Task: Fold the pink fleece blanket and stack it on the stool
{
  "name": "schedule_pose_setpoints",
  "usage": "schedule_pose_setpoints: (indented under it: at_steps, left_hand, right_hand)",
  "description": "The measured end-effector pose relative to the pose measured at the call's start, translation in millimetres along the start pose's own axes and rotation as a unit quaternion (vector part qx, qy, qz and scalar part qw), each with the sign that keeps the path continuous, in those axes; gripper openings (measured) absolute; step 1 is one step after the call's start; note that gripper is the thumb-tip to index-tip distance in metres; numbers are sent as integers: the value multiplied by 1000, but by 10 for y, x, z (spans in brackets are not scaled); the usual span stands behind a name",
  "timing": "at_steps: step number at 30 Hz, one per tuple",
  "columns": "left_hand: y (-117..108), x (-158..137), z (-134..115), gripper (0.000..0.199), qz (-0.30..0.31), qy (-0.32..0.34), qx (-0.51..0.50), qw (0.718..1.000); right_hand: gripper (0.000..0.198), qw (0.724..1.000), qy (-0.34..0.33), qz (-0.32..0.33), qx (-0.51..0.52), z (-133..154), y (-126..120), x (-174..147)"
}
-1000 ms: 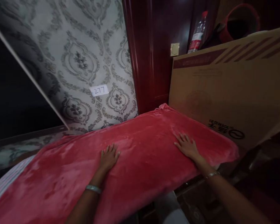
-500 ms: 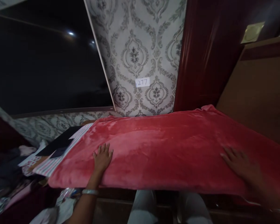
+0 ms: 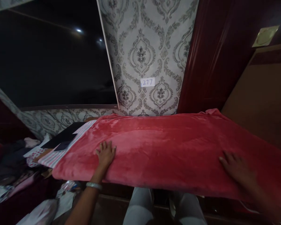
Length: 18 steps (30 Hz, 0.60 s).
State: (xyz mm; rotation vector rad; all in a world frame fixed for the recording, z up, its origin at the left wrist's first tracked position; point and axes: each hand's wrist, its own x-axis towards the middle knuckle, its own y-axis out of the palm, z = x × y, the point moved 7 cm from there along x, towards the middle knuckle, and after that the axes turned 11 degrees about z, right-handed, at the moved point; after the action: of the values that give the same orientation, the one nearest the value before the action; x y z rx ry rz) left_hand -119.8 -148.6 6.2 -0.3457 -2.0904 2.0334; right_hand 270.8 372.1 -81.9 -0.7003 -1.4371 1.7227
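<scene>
A plush red blanket [image 3: 159,147] lies spread over a long surface before me, its near edge hanging just above my knees. My left hand [image 3: 106,154] rests flat on its left part, fingers spread, a pale bangle on the wrist. Toward the right end, my right hand [image 3: 237,167] lies on the blanket with fingers stretched out, a little blurred and dim. Neither hand grips anything. Beyond the blanket's left edge, striped cloth [image 3: 53,158] shows, with a dark flat object like a phone [image 3: 62,146] on it.
A large dark television [image 3: 53,59] hangs at the left. A paper marked 277 [image 3: 147,82] is stuck to the patterned wall. A big brown board or box [image 3: 267,93] stands at the right. Piled clothes [image 3: 11,159] and a plastic bag [image 3: 43,212] lie at lower left.
The view has shifted slightly, so the wall and television sit further right. Both hands stay flat on the blanket in nearly the same places.
</scene>
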Motion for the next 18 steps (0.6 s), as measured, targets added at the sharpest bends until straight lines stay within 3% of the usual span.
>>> schedule_pose_setpoints:
  at_steps: [2,7,10,14,18]
  left_hand:
    - [-35,10,-376,58,8,51,3,999]
    - [-23,55,-1663,60,97,251,-13,963]
    - [-13,152,-2236,62,121,324,-17,938]
    - [62,421,-2471,62,75,315,-27,946]
    - [305,573,-2422,63,90,302,-30,949]
  right_hand:
    - [77,999,1,20,31,385,-9,-12]
    - [65,982,-178,49,32,1837,-44,34]
    - [61,970,-229,73,35,2431,-24,166]
    - [59,959,-265,98,23,2814,28,343]
    - [58,957,-257,134,-18,2827,185,436]
